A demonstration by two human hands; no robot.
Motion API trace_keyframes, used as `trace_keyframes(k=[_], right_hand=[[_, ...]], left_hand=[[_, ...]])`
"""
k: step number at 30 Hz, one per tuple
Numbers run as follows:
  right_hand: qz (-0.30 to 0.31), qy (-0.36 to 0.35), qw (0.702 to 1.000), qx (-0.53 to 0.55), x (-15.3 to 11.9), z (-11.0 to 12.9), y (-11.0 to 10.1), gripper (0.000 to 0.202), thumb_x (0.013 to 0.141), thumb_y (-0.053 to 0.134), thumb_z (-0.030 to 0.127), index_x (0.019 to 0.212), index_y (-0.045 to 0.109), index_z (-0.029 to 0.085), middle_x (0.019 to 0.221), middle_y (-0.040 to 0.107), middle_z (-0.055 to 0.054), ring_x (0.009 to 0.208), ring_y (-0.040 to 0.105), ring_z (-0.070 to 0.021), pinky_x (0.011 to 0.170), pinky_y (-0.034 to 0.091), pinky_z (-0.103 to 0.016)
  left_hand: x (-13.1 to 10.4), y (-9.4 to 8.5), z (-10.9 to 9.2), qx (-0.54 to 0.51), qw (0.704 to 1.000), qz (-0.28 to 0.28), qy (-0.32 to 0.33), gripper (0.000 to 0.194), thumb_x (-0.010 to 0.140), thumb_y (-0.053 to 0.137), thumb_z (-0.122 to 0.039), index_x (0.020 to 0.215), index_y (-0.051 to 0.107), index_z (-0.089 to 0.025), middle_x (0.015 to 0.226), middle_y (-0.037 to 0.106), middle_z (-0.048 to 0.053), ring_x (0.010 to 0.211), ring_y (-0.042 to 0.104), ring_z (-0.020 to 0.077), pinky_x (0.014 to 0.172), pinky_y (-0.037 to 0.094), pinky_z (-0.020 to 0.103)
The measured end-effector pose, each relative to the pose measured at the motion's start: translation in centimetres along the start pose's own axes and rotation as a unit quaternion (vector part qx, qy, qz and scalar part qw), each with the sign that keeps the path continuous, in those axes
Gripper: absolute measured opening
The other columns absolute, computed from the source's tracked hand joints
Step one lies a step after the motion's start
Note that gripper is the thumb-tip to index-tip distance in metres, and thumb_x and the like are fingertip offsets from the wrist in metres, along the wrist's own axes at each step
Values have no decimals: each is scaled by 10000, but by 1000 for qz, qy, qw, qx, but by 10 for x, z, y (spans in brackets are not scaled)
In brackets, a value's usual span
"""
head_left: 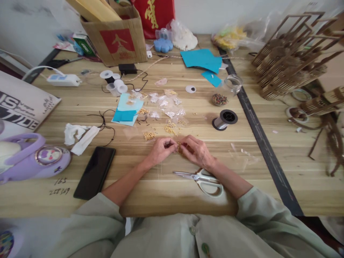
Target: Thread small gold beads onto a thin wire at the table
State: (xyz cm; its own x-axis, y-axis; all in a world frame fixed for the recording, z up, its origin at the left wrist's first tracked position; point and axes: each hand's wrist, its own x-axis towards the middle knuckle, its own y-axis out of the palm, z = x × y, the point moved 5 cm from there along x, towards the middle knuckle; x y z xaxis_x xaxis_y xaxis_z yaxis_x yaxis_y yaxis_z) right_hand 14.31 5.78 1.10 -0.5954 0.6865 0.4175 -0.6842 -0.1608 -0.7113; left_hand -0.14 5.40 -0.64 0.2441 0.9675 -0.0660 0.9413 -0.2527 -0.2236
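Observation:
My left hand [162, 150] and my right hand [197, 150] meet over the table, thumbs and forefingers pinched close together. Between the fingertips shows a small strand of gold beads [178, 146], too fine to make out fully. A faint clear thread seems to hang below my left hand. Just beyond the fingers lie piles of gold beads [149, 135] and gold findings [170, 130]. Scissors [211, 183] with pale handles rest beneath my right wrist, blades pointing left. A spool of fine wire or thread [225, 120] stands to the right.
Small plastic bags [168, 102] and blue cards [125, 115] lie behind the beads. A black phone [94, 172] and a lilac bottle [51, 161] are at left. A jar of mixed beads [220, 99] lies at right. Brown wooden lantern-like frames [285, 68] crowd the right side.

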Motion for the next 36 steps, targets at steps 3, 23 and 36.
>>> trace_keyframes(k=[3, 23, 36], right_hand=[[0, 13, 999, 35, 1, 0, 0, 106, 898, 495, 218, 949, 569, 160, 822, 590, -59, 690, 554, -130, 604, 452, -238], [-6, 19, 998, 66, 1, 1, -2, 84, 893, 512, 241, 896, 548, 165, 801, 589, -41, 667, 551, -119, 579, 451, -229], [0, 26, 996, 82, 0, -1, 2, 74, 889, 519, 227, 861, 551, 167, 753, 563, -19, 605, 499, -96, 535, 403, -207]], left_hand=[[0, 0, -1, 2, 1000, 1, 8, 129, 766, 596, -222, 692, 608, -116, 615, 607, 16, 572, 535, 93, 536, 424, 190], [0, 0, 1, -7, 1000, -3, 6, 119, 728, 649, -221, 693, 609, -114, 645, 594, 13, 593, 518, 90, 557, 418, 189], [-1, 2, 1, 17, 1000, -15, 13, 82, 727, 637, -191, 695, 618, -118, 648, 607, 10, 584, 521, 87, 555, 425, 187]])
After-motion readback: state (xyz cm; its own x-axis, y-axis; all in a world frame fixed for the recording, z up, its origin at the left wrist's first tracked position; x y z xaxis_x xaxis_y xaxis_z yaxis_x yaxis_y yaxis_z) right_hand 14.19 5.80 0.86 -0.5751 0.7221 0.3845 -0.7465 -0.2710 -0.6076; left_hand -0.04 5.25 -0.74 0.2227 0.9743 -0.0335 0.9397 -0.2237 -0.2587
